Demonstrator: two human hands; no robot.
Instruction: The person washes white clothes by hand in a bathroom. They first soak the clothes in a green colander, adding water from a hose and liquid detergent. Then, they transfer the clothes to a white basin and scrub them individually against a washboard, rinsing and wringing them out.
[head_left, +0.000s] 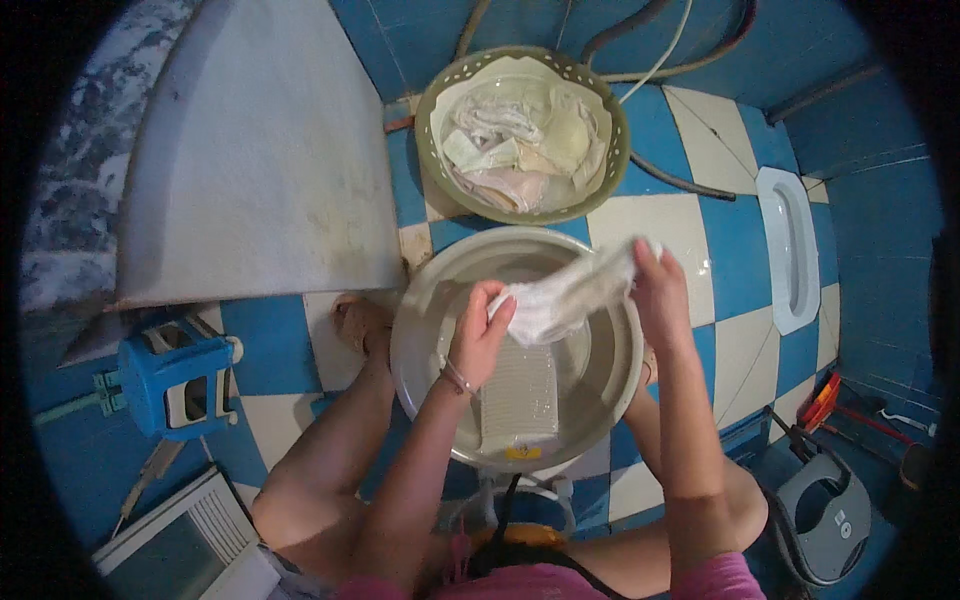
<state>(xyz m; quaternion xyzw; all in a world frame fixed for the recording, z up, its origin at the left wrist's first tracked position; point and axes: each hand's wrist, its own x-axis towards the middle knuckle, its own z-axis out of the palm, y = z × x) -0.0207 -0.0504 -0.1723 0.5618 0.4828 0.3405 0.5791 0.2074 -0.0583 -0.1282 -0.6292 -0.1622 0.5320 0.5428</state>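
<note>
A white wet-looking cloth (562, 300) is stretched between my two hands, above a round plastic basin (420, 360) that stands between my legs. My left hand (484, 326) pinches the cloth's near left end. At its upper right end my right hand (660, 285) grips it, slightly blurred. Under the cloth a ribbed washboard (519, 397) leans in the basin, a small yellow sticker at its lower edge. Beyond the basin, an olive-green perforated basket (429, 161) holds a heap of pale cloths (502, 135) on a light liner.
A light slab-like surface (262, 172) rises at the left, above a blue plastic stool (176, 375). Hoses (682, 180) lie behind the basket. A squat toilet (787, 247) is set in the checkered floor at right. A grey appliance (825, 517) stands lower right.
</note>
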